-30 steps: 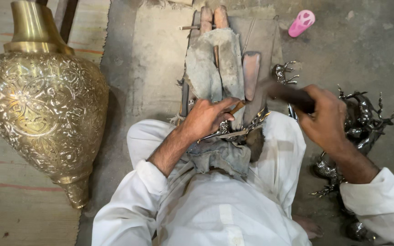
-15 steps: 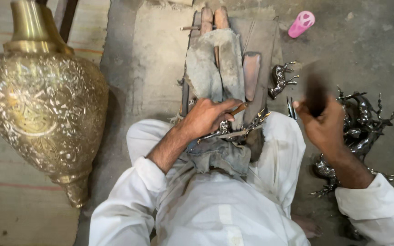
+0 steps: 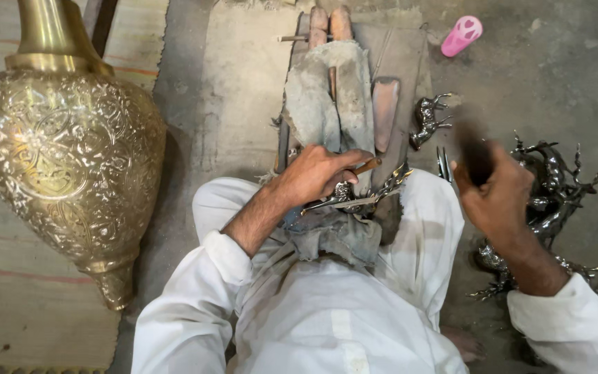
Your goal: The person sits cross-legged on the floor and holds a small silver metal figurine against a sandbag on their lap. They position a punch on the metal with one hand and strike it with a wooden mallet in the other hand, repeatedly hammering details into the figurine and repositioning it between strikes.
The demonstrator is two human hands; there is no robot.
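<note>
Lying far left of your left hand, a big brass vessel shows dense embossed scrollwork, its neck cut off by the top edge. Your left hand is curled shut, pinning a small silvery metal figurine and a wooden-handled tool against the cloth-wrapped block over your lap. Just right of that hand lie a flat reddish wooden piece and a small dark deer figurine. Farther right, your right hand is fisted around a dark handle, blurred so its head cannot be made out. Beyond it, a pile of antlered metal deer is partly hidden by your arm. A pink plastic object lies above.
</note>
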